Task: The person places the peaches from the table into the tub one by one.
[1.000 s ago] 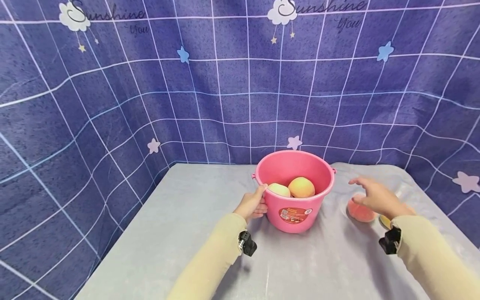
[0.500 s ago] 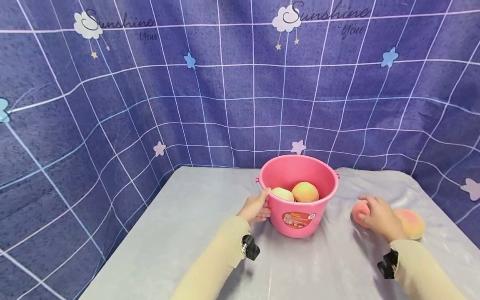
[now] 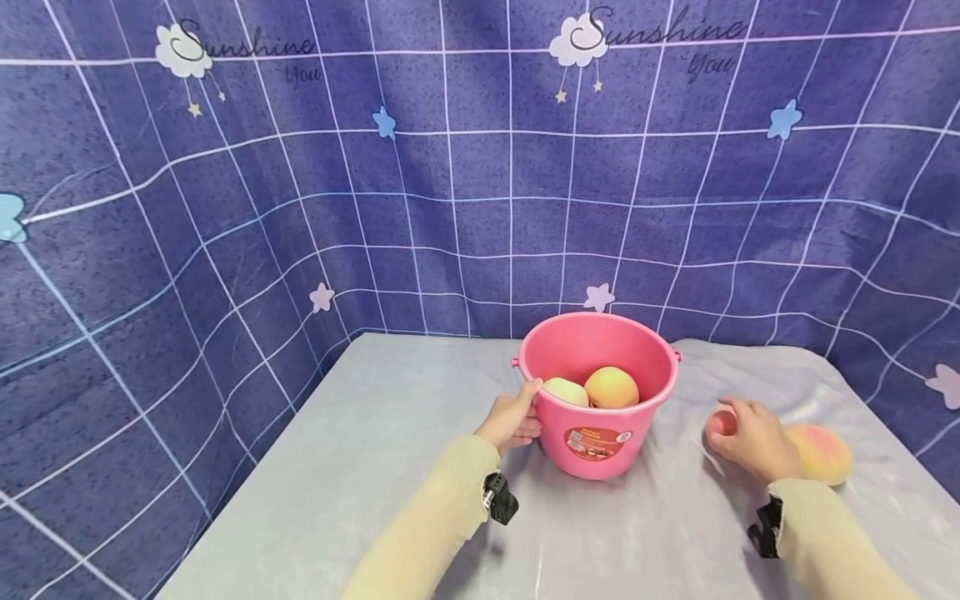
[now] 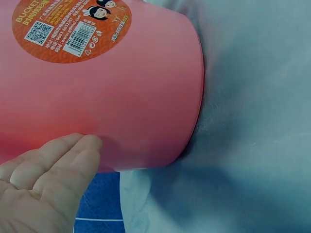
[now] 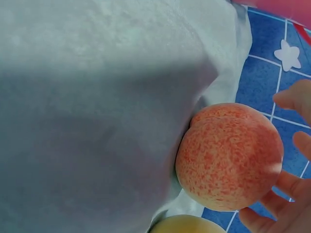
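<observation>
My left hand (image 3: 513, 417) grips the near-left rim of a pink bucket (image 3: 648, 417), thumb over the edge and fingers (image 4: 73, 165) along the outer wall. Inside the bucket lie two round fruits, one pale cream (image 3: 566, 392) and one yellow-orange (image 3: 612, 388). To the right of it, my right hand (image 3: 759, 442) is at a fuzzy reddish peach (image 5: 228, 158) that sits on the table. In the right wrist view its lower fingers (image 5: 289, 184) reach the peach's side, while the thumb (image 5: 291, 97) stands apart from it.
A yellow fruit with a pink blush (image 3: 821, 454) lies just behind my right hand, partly hidden by it. The grey-covered table (image 3: 405, 400) ends at a blue grid-patterned curtain (image 3: 480, 167) at the back and left.
My right hand has come down over the reddish peach, its fingers closer around it. The left hand keeps its grip on the bucket. The head view has shifted slightly.
</observation>
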Action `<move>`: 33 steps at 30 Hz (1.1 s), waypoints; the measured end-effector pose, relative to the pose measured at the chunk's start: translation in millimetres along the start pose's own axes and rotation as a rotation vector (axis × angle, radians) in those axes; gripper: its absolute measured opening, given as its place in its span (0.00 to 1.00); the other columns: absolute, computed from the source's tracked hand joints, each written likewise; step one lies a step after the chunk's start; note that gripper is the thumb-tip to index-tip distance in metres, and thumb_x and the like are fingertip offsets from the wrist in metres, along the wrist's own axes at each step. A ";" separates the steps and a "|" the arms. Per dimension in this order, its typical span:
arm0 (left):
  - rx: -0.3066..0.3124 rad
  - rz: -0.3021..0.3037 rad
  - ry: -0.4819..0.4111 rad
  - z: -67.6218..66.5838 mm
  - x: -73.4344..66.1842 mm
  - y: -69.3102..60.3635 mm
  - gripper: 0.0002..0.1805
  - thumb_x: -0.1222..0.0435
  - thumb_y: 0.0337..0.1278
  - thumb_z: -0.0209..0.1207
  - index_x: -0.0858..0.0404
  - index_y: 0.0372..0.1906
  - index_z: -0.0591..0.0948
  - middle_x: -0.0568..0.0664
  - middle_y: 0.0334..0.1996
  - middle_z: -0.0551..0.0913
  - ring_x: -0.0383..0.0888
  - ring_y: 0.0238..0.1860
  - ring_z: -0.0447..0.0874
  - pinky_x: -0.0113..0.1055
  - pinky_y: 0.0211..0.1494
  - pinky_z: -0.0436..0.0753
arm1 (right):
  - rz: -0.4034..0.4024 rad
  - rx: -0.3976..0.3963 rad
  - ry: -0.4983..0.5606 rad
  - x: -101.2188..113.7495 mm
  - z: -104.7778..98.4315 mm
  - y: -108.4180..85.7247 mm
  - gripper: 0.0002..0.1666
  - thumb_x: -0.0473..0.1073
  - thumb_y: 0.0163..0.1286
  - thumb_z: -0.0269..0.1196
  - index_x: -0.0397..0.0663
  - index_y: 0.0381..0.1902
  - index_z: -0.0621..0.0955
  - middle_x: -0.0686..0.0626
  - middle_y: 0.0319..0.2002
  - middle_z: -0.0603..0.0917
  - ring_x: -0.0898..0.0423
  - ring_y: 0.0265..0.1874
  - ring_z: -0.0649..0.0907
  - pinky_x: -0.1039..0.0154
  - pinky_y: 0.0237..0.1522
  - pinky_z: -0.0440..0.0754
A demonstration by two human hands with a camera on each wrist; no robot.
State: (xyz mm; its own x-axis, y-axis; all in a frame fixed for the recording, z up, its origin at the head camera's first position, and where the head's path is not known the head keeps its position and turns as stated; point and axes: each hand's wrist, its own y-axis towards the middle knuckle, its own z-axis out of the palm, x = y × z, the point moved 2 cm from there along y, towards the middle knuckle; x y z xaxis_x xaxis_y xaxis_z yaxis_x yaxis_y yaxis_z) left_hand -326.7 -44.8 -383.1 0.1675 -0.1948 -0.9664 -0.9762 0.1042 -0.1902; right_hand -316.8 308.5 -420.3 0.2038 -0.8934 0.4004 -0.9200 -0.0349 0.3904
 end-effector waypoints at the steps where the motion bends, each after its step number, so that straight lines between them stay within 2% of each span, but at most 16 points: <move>1: 0.000 0.000 0.000 0.2 -0.4 -0.1 0.41 0.42 0.59 0.48 0.82 0.50 0.75 0.68 0.40 0.84 0.57 0.42 0.85 0.48 0.50 0.81 | 0.005 0.005 -0.014 -0.5 0.7 0.6 0.33 0.44 0.52 0.67 0.30 0.53 0.73 0.22 0.45 0.73 0.27 0.45 0.74 0.35 0.43 0.72; 7: 0.006 0.000 -0.006 2.2 0.8 -0.6 0.41 0.42 0.59 0.48 0.82 0.49 0.75 0.68 0.39 0.84 0.58 0.42 0.85 0.48 0.49 0.81 | 0.000 0.046 -0.093 -4.5 5.2 0.1 0.36 0.45 0.50 0.67 0.27 0.53 0.73 0.22 0.44 0.73 0.26 0.42 0.75 0.35 0.42 0.73; 12: 0.015 0.003 -0.007 4.1 2.1 0.1 0.42 0.42 0.59 0.49 0.82 0.49 0.75 0.68 0.39 0.84 0.58 0.43 0.85 0.49 0.50 0.81 | -0.033 0.086 -0.116 -9.8 5.9 -2.2 0.40 0.43 0.46 0.69 0.27 0.55 0.71 0.21 0.47 0.72 0.23 0.42 0.75 0.33 0.43 0.73; 18: 0.001 -0.005 -0.005 1.2 0.8 1.5 0.41 0.41 0.59 0.48 0.81 0.49 0.75 0.68 0.39 0.84 0.57 0.43 0.85 0.48 0.49 0.81 | -0.069 0.088 -0.112 -10.8 6.6 1.5 0.42 0.42 0.44 0.70 0.27 0.56 0.71 0.20 0.48 0.72 0.24 0.42 0.76 0.34 0.44 0.74; 25: -0.013 0.006 0.008 2.6 -4.0 3.0 0.41 0.41 0.58 0.49 0.81 0.49 0.76 0.67 0.38 0.84 0.56 0.42 0.85 0.47 0.48 0.81 | -0.058 0.126 -0.092 -16.4 2.2 4.3 0.44 0.42 0.42 0.72 0.27 0.57 0.70 0.20 0.49 0.72 0.24 0.46 0.75 0.34 0.44 0.73; 33: -0.018 0.000 0.002 2.9 -0.2 1.3 0.41 0.42 0.59 0.48 0.82 0.48 0.75 0.68 0.39 0.84 0.58 0.42 0.85 0.48 0.48 0.81 | -0.105 0.146 -0.060 -21.8 2.4 7.9 0.45 0.43 0.41 0.74 0.25 0.55 0.71 0.23 0.49 0.75 0.26 0.46 0.76 0.36 0.46 0.74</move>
State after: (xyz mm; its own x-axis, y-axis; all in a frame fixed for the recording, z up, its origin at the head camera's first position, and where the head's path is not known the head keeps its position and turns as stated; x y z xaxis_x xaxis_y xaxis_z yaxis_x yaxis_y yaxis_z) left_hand -327.6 -41.7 -383.7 0.1670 -0.1967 -0.9661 -0.9785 0.0869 -0.1869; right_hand -329.3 326.6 -427.9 0.2848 -0.9064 0.3120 -0.9344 -0.1899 0.3013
